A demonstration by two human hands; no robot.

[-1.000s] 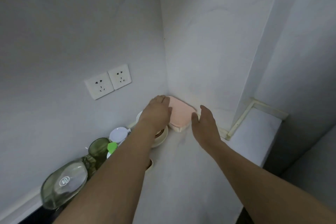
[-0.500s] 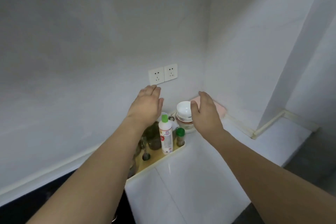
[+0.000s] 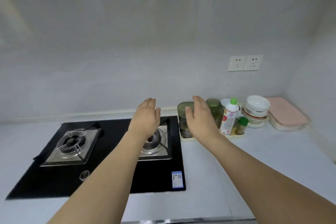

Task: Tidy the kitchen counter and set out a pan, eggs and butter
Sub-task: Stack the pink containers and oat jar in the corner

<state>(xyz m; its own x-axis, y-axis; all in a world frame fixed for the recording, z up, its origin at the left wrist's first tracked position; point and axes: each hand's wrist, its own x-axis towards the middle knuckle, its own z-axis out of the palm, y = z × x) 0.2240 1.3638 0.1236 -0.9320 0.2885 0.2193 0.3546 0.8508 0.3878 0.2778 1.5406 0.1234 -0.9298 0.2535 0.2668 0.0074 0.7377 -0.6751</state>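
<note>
Left hand [image 3: 145, 116]: yours, fingers straight, grasping nothing, above the stove [image 3: 101, 152].
Right hand [image 3: 201, 117]: released, fingers straight, in front of the tray [image 3: 187, 139].
Counter [image 3: 263, 160]: bowls [image 3: 256, 112] at 2 o'clock.
Pan, eggs, butter: cannot tell where.

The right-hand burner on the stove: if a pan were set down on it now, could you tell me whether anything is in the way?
Only the person's left hand and forearm, held open in the air over the right burner. No pot or utensil is visible on it. The tray of jars and bottles sits beside the stove, on the counter.
</note>
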